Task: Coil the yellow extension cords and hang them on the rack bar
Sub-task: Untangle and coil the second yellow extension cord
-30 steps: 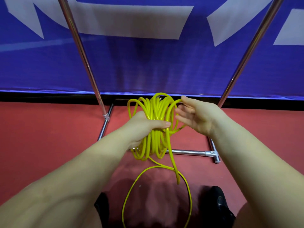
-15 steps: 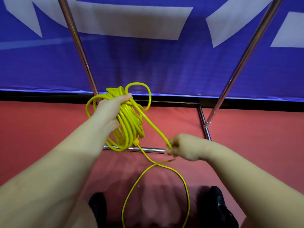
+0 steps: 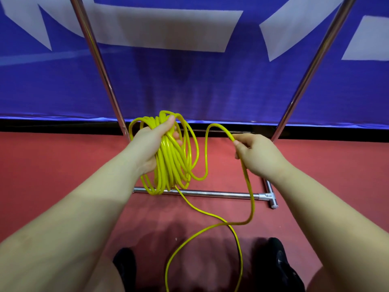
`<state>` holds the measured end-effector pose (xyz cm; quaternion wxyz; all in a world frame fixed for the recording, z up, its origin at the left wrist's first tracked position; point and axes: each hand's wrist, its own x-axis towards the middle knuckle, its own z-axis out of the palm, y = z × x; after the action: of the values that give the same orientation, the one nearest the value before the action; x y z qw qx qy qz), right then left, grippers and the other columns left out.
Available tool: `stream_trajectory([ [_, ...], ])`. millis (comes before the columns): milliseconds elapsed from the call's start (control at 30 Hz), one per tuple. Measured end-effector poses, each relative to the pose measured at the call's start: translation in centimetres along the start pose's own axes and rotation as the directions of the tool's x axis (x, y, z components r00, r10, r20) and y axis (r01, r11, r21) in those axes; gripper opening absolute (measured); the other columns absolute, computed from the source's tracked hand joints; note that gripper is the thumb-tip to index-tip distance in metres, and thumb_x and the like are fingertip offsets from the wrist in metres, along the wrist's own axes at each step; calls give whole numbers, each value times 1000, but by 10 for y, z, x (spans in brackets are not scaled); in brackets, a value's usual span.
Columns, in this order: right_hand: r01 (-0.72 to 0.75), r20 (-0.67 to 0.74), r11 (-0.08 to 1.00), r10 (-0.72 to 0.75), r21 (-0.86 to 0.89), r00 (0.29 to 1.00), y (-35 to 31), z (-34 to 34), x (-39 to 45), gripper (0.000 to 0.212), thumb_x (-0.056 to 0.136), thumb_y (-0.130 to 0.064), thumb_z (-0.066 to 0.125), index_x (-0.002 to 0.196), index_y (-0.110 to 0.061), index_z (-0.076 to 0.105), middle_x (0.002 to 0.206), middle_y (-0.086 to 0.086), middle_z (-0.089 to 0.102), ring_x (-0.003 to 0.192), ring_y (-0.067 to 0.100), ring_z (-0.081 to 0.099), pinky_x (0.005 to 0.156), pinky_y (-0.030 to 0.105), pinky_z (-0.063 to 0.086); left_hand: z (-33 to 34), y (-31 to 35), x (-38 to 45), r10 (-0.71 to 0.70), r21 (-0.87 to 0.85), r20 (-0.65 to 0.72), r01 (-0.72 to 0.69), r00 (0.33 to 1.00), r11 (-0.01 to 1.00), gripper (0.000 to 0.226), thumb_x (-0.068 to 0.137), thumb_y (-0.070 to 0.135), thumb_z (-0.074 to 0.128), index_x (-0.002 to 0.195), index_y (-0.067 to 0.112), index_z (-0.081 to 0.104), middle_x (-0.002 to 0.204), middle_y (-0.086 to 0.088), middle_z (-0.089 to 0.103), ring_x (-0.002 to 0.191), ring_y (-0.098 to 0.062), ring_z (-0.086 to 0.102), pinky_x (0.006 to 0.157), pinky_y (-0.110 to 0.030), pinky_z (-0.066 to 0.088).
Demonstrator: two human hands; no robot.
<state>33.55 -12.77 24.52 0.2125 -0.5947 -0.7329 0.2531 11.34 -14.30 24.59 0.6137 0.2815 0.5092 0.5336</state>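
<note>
The left hand (image 3: 151, 148) grips one bundle of yellow cord (image 3: 172, 163) through its middle, fingers curled round the gathered loops, which hang just above the rack's low front bar (image 3: 210, 194). The right hand (image 3: 259, 154), to the right of the bundle, pinches the free run of the same cord between thumb and fingers; a fresh loop arches from the bundle up to that pinch. Below the pinch the cord drops past the front bar to the red floor (image 3: 42, 175), curls there and runs out of view between two dark shoes (image 3: 280, 264).

Judged from here, the risk lies in the bundle — its loops are uneven, some slack and straying outward, so one could slide off the left hand's fingers as the next turn is laid on. The tail on the floor crosses itself once and passes between the feet; a tug might draw that crossing into a kink or snag a shoe.

Count: one cord in view, one coil, two hands, two slanted rack uprights (image 3: 99, 66) rising from the base, two shoes. The hanging bar itself is out of frame.
</note>
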Motion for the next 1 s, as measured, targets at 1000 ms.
stream_trajectory([
  [1000, 127, 567, 985, -39, -117, 823, 3, 40, -22, 27, 91, -37, 55, 72, -18, 57, 80, 10, 69, 75, 22, 62, 72, 30, 46, 3, 2, 2, -83, -251, -137, 47, 987, 967, 30, 95, 28, 50, 72, 10, 57, 47, 2, 60, 43, -11, 61, 44, -23, 52],
])
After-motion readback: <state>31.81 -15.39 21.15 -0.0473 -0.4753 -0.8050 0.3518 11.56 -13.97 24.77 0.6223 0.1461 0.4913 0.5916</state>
